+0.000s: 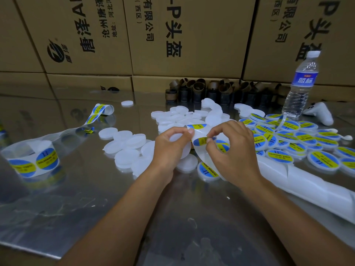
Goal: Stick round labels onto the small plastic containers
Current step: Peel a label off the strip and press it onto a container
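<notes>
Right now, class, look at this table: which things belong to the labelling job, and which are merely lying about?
Belong to the job:
- left hand holding a container
- right hand pinching a label
- backing strip
- plain containers
- labelled containers
- label roll

Lying about:
- water bottle
- white controller
- cardboard tubes
- cardboard boxes

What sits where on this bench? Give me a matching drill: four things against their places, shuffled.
Things
1. water bottle
2. label roll
3. labelled containers
4. brown tube cores

Places
A. heaped just right of the right hand
B. back of the table, against the cartons
C. upright, far right
D. near left, strip trailing away from it

Pairs: 1-C, 2-D, 3-A, 4-B
</notes>
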`<state>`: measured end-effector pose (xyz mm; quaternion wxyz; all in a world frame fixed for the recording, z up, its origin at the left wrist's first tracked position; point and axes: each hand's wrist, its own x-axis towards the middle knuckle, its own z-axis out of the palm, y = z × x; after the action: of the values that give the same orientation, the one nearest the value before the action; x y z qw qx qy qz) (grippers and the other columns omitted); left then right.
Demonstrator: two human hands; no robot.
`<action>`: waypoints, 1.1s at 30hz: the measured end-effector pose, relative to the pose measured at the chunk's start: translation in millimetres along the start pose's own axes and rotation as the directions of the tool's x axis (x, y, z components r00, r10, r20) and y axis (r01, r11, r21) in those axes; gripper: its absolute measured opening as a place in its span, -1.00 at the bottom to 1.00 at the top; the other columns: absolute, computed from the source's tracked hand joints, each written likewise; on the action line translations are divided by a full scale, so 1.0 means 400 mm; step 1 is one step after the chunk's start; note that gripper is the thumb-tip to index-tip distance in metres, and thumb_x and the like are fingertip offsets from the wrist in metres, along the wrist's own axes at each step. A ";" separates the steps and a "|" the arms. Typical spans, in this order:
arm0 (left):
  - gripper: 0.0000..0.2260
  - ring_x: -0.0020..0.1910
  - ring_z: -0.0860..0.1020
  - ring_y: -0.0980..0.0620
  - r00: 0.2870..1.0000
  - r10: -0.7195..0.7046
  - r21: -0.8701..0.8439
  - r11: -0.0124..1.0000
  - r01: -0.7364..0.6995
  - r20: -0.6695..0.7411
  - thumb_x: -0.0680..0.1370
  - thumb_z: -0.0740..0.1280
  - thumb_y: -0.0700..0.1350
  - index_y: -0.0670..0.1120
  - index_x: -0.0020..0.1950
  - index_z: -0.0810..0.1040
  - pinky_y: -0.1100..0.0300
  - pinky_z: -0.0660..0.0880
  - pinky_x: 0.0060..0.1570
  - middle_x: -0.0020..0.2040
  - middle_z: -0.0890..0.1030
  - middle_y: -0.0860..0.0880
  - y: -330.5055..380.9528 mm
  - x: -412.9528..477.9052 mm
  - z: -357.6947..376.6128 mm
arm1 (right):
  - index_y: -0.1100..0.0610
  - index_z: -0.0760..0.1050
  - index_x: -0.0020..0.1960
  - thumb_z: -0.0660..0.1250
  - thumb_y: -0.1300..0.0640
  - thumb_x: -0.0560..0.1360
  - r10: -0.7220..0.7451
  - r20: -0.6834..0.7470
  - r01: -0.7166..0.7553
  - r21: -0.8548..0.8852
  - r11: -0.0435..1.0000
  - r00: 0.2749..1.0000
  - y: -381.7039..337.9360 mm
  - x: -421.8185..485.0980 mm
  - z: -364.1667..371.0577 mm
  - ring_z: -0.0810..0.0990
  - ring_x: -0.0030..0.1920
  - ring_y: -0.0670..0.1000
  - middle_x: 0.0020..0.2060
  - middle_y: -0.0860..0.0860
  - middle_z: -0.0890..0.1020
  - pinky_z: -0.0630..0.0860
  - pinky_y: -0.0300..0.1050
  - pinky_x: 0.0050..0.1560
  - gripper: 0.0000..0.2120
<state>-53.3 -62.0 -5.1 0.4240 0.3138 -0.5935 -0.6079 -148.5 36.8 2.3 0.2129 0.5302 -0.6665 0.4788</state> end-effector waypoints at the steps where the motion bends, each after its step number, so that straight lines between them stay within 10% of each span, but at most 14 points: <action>1: -0.86 0.01 0.55 0.11 1.000 0.003 -0.002 1.000 -0.003 -0.007 0.44 0.46 0.04 0.12 -0.32 0.63 0.16 0.52 -0.01 -0.04 0.61 0.20 -0.002 0.002 -0.001 | 0.10 0.49 -0.24 0.30 0.19 0.34 0.006 -0.006 -0.006 0.012 1.000 1.000 -0.003 0.001 0.000 0.49 -0.13 0.04 -0.28 -0.13 0.51 0.21 -0.21 0.02 -0.98; 9: -0.83 -0.17 0.57 0.14 0.999 0.032 -0.037 0.999 -0.033 -0.036 0.45 0.46 -0.01 0.08 -0.35 0.61 0.29 0.50 -0.19 -0.24 0.64 0.22 -0.012 0.008 -0.002 | 0.03 0.41 -0.31 0.28 0.25 0.33 0.282 -0.048 -0.238 0.414 0.879 0.958 -0.023 0.016 -0.016 0.45 -0.26 -0.20 -0.36 -0.14 0.50 0.30 -0.48 -0.12 -0.86; 14: -0.83 -0.09 0.59 0.07 0.999 0.021 -0.079 0.997 -0.023 -0.033 0.44 0.47 -0.01 0.08 -0.36 0.61 0.15 0.52 -0.08 -0.16 0.66 0.15 -0.007 0.004 -0.004 | 0.04 0.45 -0.30 0.30 0.32 0.39 0.421 -0.039 -0.309 0.620 0.722 0.906 -0.036 0.033 -0.033 0.51 -0.30 -0.16 -0.43 -0.18 0.53 0.41 -0.28 -0.17 -0.79; 21: -0.80 -0.19 0.56 0.04 0.999 0.037 -0.110 0.993 -0.038 -0.016 0.41 0.49 -0.01 0.07 -0.39 0.58 0.14 0.48 -0.15 -0.27 0.63 0.08 0.001 0.002 0.002 | -0.01 0.61 -0.36 0.27 0.17 0.32 0.316 0.516 -0.539 0.842 -0.016 0.796 -0.056 0.032 -0.036 0.62 -0.28 -0.09 -0.32 -0.05 0.66 0.49 -0.20 -0.15 -0.81; 27: -0.87 -0.18 0.63 0.02 0.997 0.024 -0.248 0.969 -0.006 0.067 0.48 0.39 0.01 0.02 -0.23 0.63 0.05 0.56 0.00 -0.19 0.69 0.00 0.013 0.001 -0.001 | -0.01 0.60 -0.31 0.31 0.12 0.27 0.382 0.597 -0.622 0.780 -0.068 0.706 -0.038 0.025 -0.020 0.65 -0.19 -0.07 -0.24 -0.04 0.68 0.45 -0.09 0.06 -0.90; 33: -0.67 -0.21 0.64 -0.05 0.965 -0.083 -0.470 0.860 0.196 0.250 0.61 0.15 0.07 -0.14 -0.10 0.56 0.09 0.52 -0.07 -0.15 0.68 -0.13 0.015 0.013 -0.001 | 0.00 0.52 -0.24 0.36 0.07 0.23 0.461 0.574 -0.652 0.758 0.014 0.677 -0.031 0.025 -0.014 0.57 -0.35 -0.14 -0.32 -0.09 0.64 0.34 -0.19 -0.16 -0.90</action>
<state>-54.5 -66.3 1.5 0.3757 0.1687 -0.4384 -0.7989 -141.8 36.9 18.2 -0.4008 0.2759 -0.4193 0.7664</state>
